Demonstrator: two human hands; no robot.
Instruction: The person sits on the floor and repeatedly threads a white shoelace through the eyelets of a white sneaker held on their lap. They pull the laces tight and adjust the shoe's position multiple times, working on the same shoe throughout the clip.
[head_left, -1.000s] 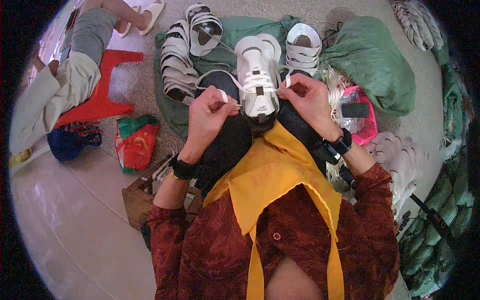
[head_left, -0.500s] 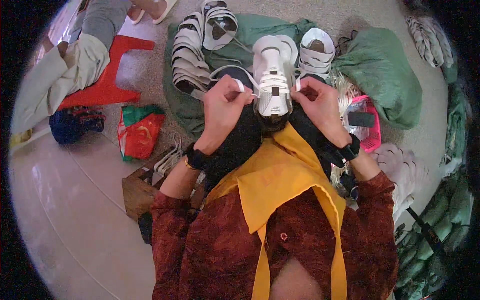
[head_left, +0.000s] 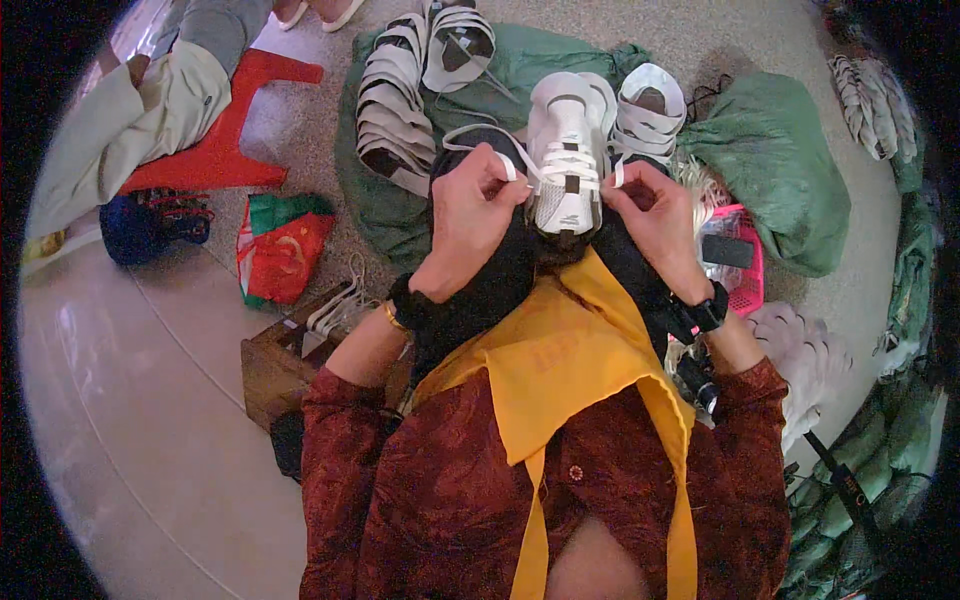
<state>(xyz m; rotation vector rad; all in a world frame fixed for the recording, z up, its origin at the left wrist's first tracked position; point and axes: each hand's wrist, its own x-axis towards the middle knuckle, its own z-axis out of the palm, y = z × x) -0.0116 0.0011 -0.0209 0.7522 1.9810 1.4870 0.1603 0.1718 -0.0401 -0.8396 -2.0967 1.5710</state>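
Note:
A white shoe [head_left: 565, 205] stands upright between my knees, with its tongue up and white lacing across its front. To the left of it, my left hand [head_left: 468, 225] is closed in a pinch on a white shoelace [head_left: 507, 168], which loops up beside the shoe. On the other side my right hand [head_left: 660, 225] pinches the lace [head_left: 618, 172] between thumb and forefinger. The fingertips of both hands are close to the lace holes. The exact lace ends are too small to make out. A yellow apron [head_left: 560, 355] covers my lap.
Nested white shoe uppers [head_left: 392, 100] and a laced upper [head_left: 458, 50] lie on a green sack [head_left: 530, 50]. More uppers [head_left: 648, 110] sit at the right, near a green bag [head_left: 785, 170] and a pink basket [head_left: 748, 285]. Another person sits on a red stool [head_left: 225, 165].
The whole view has shifted slightly, so the shoe and both hands appear a little further right. Both hands keep their pinch on the lace beside the shoe.

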